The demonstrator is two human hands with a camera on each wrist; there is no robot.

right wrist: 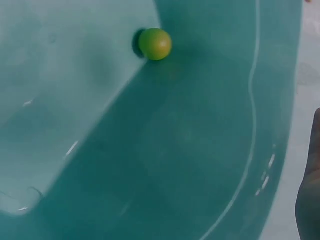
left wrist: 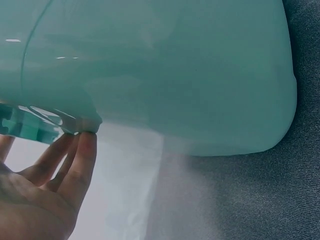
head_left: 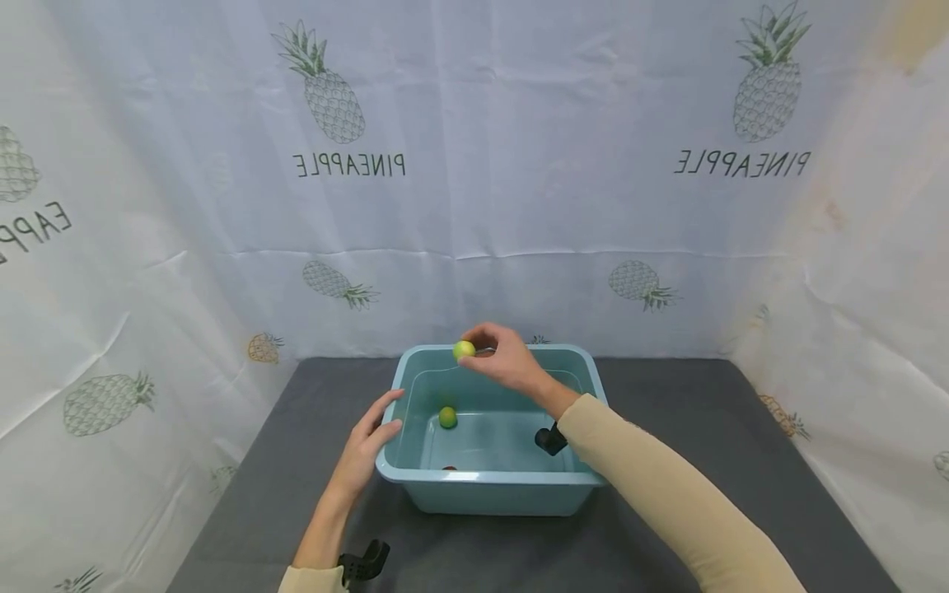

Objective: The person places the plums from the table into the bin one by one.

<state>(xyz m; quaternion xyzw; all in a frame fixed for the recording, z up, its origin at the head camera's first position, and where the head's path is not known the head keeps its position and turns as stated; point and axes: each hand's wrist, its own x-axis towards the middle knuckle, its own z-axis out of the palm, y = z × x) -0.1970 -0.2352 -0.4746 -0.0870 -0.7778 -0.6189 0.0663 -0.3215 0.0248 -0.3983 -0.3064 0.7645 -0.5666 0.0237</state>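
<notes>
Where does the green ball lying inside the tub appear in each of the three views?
Head: green ball at the tub's inner left wall, below the right hand.
Left wrist: not in it; only the tub's outside shows.
Right wrist: upper middle, against the wall.
Shared landmark: the teal tub.
</notes>
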